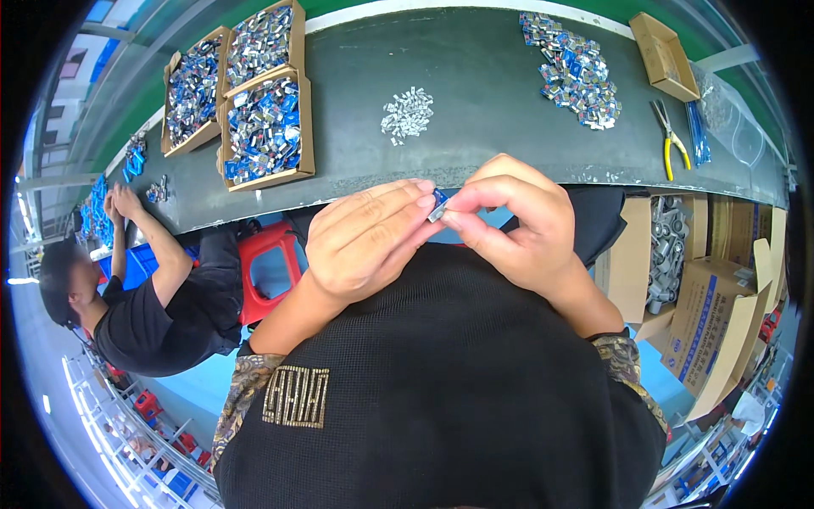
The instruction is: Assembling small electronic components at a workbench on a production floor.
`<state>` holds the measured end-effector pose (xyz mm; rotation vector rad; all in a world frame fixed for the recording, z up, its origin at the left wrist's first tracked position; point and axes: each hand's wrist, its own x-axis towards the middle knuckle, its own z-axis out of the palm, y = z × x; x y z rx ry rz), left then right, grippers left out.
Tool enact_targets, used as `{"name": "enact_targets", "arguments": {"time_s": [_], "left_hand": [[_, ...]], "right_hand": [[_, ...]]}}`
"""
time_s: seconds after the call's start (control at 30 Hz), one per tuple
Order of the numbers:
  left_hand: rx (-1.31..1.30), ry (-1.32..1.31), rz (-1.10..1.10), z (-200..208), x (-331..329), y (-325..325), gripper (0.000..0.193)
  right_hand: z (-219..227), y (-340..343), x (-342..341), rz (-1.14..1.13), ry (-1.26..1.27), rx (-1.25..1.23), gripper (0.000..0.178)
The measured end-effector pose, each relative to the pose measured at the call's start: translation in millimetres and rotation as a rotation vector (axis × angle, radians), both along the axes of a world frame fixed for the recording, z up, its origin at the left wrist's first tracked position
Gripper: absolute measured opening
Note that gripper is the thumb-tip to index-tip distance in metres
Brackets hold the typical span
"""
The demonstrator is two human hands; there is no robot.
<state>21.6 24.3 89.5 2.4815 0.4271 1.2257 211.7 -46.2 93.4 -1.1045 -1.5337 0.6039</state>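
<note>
Just in front of my chest, past the table's near edge, my two hands meet over a small blue circuit board [440, 198] with a silver metal piece [437, 213] at its end. My left hand [360, 237] is closed and grips the board between thumb and fingers. From the other side, my right hand [532, 222] pinches the silver piece with thumb and forefinger. Its other fingers are curled. Beyond the hands, a small pile of silver metal pieces [408, 115] lies on the dark table [475, 110].
Cardboard trays [307, 127] of blue-and-silver parts stand at left. A similar heap [579, 72] lies far right, near an empty-looking box [663, 58], yellow-handled pliers [670, 144] and a plastic bag [731, 119]. Cartons [704, 322] sit below right. A co-worker [161, 314] works at left beside a red stool [270, 263].
</note>
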Motion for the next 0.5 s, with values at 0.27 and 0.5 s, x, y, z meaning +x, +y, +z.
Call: {"name": "enact_targets", "arguments": {"time_s": [0.27,0.5], "left_hand": [[0.064,0.056,-0.015,5.6,-1.4,2.3,0.028],[0.062,0.056,-0.064,9.7,0.5,4.0,0.027]], "right_hand": [[0.7,1.4,2.4,0.019,-0.032,0.010,0.014],[-1.8,0.5,4.4,-0.004,-0.084,0.083,0.016]]}}
